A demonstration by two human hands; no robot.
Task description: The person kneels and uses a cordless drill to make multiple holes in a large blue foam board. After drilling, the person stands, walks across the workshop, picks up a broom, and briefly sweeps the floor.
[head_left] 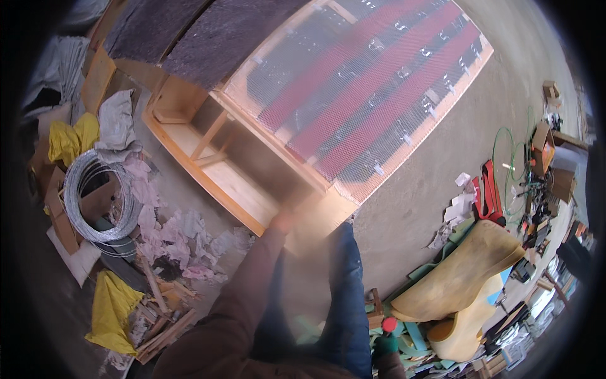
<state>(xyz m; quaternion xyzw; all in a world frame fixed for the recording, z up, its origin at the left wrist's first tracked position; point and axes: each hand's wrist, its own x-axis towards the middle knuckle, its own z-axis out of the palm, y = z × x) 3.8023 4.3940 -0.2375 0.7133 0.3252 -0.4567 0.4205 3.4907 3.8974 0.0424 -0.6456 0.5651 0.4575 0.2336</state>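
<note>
My left hand (282,222) is at the near edge of a pale wooden furniture frame (208,189), by its corner. Blur hides the fingers, so I cannot tell whether they grip the edge. Beside it lies the wider frame section (297,151), covered with white mesh over dark red webbing straps (353,95) and metal springs. Low on the right, my right hand (386,344) seems to be in a green glove. It is beside a small round red thing (389,324). Its fingers cannot be made out, nor whether it holds the red thing.
Dark upholstered cushions (240,38) rest on the frame's far side. Left on the floor are a wire coil (101,196), crumpled pink scraps (189,240), yellow bags (113,309) and wood offcuts (164,322). Yellow foam (457,268), a red strap (488,192) and scattered tools lie right.
</note>
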